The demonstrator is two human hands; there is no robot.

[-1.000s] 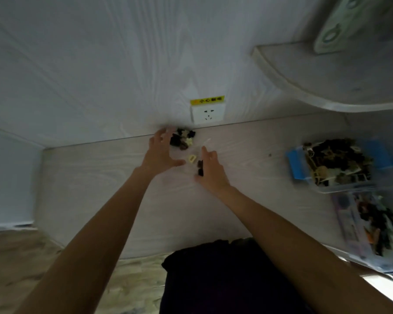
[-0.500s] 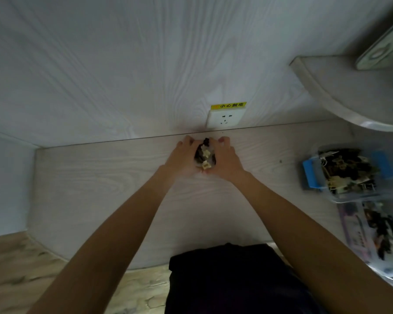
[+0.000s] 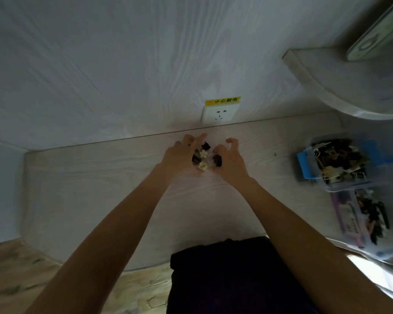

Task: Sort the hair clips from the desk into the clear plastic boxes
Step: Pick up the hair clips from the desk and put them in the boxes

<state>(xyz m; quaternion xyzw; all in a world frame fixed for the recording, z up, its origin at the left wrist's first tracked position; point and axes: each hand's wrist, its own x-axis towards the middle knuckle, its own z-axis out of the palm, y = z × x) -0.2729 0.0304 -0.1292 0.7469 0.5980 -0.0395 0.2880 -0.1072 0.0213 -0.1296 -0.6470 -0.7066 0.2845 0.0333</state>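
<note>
Small pile of hair clips (image 3: 202, 157), mostly dark brown/black w/ a couple cream ones, sits near the back edge of the desk (image 3: 100, 177), roughly mid-width, cupped between left hand (image 3: 179, 155) & right hand (image 3: 230, 160). Two clear plastic boxes at the desk's right edge: the back box (image 3: 336, 164), blue latches, is heaped w/ dark & pale clips; the front box (image 3: 363, 220), just beside it toward the front-right corner, holds mostly black clips, detail blurred.
</note>
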